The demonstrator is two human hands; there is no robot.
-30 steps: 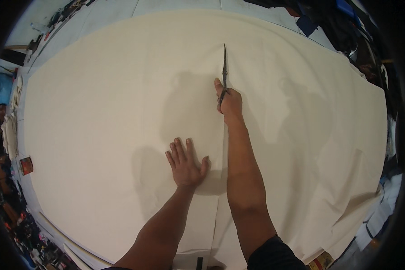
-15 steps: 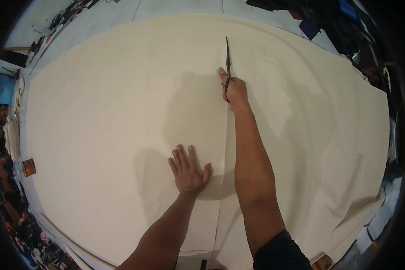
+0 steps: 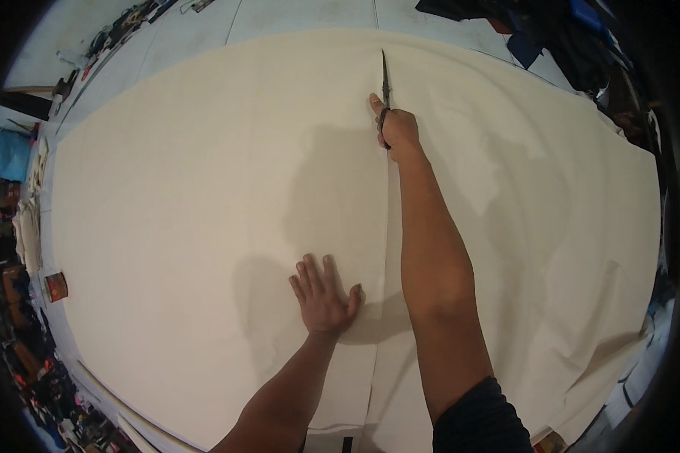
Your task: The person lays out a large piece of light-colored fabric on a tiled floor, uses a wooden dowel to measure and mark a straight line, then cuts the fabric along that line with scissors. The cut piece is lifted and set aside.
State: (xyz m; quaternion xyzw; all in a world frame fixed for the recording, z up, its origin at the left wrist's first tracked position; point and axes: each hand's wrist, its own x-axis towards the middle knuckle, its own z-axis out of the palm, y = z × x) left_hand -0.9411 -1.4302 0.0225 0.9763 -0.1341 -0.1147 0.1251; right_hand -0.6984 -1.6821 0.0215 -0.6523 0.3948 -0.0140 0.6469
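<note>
A large sheet of cream fabric [image 3: 166,219] covers most of the table. My right hand [image 3: 402,130], arm stretched far forward, is closed around the handles of dark scissors [image 3: 386,84]. Their blades point away from me and lie along the fabric near its far edge. Behind the scissors a long cut runs back through the fabric toward me, its two sides lying close together. My left hand [image 3: 326,300] rests flat on the fabric just left of the cut, fingers spread, holding nothing.
A small reddish-brown can [image 3: 56,287] stands at the table's left edge. Blue plastic [image 3: 11,155] and folded cloth [image 3: 27,234] lie beyond it. Dark garments [image 3: 540,41] are heaped at the far right. Loose folds of the fabric hang near the right edge.
My right hand has moved a little farther away with the scissors, and the cut has grown longer. My left hand stays flat on the fabric; the whole view has shifted slightly.
</note>
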